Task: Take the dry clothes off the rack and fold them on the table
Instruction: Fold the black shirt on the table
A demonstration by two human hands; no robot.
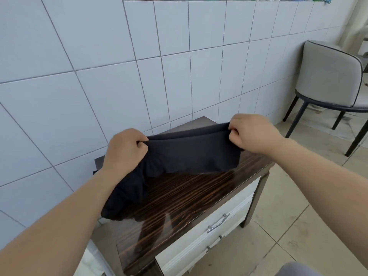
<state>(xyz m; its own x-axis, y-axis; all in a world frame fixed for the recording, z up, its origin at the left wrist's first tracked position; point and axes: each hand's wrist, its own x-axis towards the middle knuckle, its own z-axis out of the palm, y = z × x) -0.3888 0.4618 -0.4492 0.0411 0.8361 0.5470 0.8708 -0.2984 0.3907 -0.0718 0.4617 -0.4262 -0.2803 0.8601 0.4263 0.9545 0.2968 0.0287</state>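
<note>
Here, a dark navy garment (191, 152) held stretched between two hands above the far half of a glossy, dark wood-grain tabletop (179, 198). Left hand (124, 150) at the garment's left end, fingers curled in, grip pinching a bunched fold of the cloth. Right hand (252, 132) at the right end, a little farther away and higher in the view, fingers curled, grip pinching the doubled top edge. Between the two, the upper hem pulled taut in two layers; below it, the cloth hanging in a loose panel with its lower edge at or just above the wood, contact not clear. On the left, the rest of the fabric drooping under the left wrist and forearm in a rumpled heap, down onto the near-left part of the tabletop. Reflections of the arms and cloth on the polished surface.

Below the tabletop, white drawers (209, 240) with metal handles (218, 223) on the right-facing front. Behind, a wall of pale tiles (79, 76). Far right, a grey upholstered chair (328, 76) with dark legs on a beige tiled floor (298, 226).
</note>
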